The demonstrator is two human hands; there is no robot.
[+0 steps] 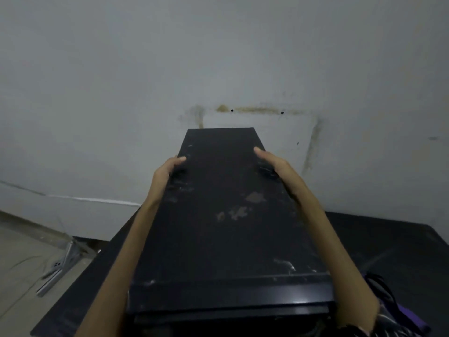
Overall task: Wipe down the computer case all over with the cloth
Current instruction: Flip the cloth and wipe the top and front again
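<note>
A pale grey wall [218, 57] fills the upper half of the view, marked with brownish streaks that outline a rectangle, with 2 small dark holes [232, 110] along the top streak.

Below it, a black counter [379, 244] runs from the lower left across to the right edge.

The computer case [226, 227] is over the middle of this counter, a long black box with its broad panel facing up, its far end toward the wall and its near end at the bottom of the view. The panel is scuffed, with pale blotches near its middle and white scratches toward the near right corner. Whether it rests on the counter or is held off it cannot be told.

2 bare forearms reach along its long sides. The left grip [167, 171] clasps the left edge toward the far end, thumb laid on the top panel and fingers curled down the side. The right grip [272, 164] clasps the right edge opposite it, thumb on top, fingers hidden down the side.

A light floor [21, 259] shows at the lower left, with a grey metal piece [60, 266] lying on it near the counter's edge.

The cloth [403, 314], purple with black-and-white stripes, lies on the counter just beside the case's near right corner, partly behind the right forearm.
</note>
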